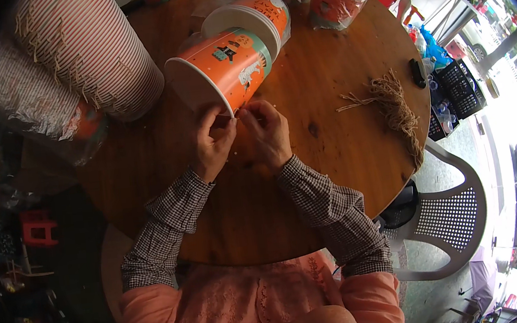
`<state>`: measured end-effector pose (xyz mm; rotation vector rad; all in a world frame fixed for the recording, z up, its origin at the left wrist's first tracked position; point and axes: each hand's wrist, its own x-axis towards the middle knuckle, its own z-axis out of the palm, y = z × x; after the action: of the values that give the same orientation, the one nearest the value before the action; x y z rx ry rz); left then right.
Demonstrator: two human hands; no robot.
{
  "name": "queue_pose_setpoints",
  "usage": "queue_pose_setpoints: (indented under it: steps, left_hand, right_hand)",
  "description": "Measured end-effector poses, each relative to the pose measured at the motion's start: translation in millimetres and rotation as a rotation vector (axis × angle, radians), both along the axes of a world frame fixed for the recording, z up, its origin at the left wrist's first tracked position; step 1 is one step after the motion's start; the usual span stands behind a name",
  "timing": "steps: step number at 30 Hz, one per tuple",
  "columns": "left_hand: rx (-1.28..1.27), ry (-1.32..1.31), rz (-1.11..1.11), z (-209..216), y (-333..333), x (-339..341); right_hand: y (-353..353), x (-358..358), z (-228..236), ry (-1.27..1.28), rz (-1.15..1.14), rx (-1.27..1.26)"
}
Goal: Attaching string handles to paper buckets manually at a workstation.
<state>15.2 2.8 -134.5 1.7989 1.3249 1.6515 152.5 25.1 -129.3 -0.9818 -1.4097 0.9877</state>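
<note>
An orange paper bucket (236,60) with a printed pattern and a green band lies tilted on its side, its wide white-rimmed mouth facing left toward me. My left hand (213,142) is closed, thumb and fingers pinching the bucket's rim at its near edge. Right beside it, my right hand (270,134) is closed in a pinch against the bucket's lower side. Whatever sits between its fingertips is too small to make out. Behind the bucket lie more nested paper buckets (265,16), partly in a clear plastic bag.
Tall nested buckets (95,46) with string ends hanging off them stand at the left, beside a plastic-wrapped stack (30,91). A bundle of tan string (396,106) lies on the round wooden table (335,172) at right. Bagged buckets (336,5) stand far right; a grey chair (450,220) stands beside the table.
</note>
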Motion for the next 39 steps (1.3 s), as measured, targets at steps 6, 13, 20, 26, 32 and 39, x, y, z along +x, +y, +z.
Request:
queue_pose_setpoints:
  steps: [6,13,20,26,32,39]
  left_hand:
    - [-0.041,-0.068,0.055,10,-5,4]
    - [0.169,0.038,0.109,2,4,-13]
    - [0.076,0.092,0.019,21,-12,-7]
    - [-0.031,-0.040,-0.010,18,-10,0]
    - [0.012,0.042,0.007,21,-14,1]
    - [0.135,0.278,0.082,28,-17,-1]
  right_hand:
    - [-4,2,6,-0.041,0.000,-0.086]
    - [-8,3,12,0.087,0.088,-0.030]
    - [-15,7,19,-0.033,0.123,0.081]
    - [-15,7,17,-0.063,0.140,0.147]
    - [-16,6,20,-0.068,0.133,0.115]
    - [-13,9,22,-0.048,0.170,0.125]
